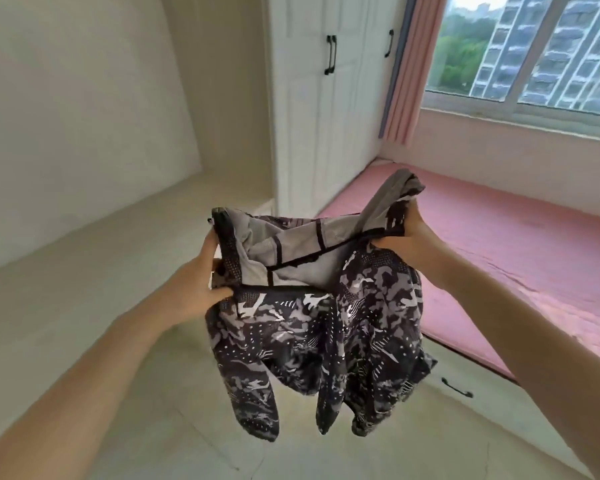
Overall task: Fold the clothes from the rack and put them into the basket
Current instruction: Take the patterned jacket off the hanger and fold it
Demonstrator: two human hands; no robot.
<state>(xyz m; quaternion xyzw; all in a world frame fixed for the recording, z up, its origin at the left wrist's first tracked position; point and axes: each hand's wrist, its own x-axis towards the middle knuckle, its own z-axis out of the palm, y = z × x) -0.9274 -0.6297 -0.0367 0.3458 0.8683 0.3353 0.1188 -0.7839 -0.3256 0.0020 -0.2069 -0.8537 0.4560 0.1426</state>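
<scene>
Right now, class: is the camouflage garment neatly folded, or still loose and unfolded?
Loose and unfolded. The camouflage garment hangs bunched in mid-air, gripped at its top by the left hand and right hand, grey lining showing.

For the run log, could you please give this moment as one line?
stage: folding | left hand: grips camouflage garment | right hand: grips it | basket: unseen

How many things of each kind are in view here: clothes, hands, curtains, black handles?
Clothes: 1, a dark camouflage-print jacket with grey lining, held up by both hands
Hands: 2, left hand and right hand
Pink curtains: 1
Black handles: 4, e.g. on the white wardrobe
Total: 8
</scene>
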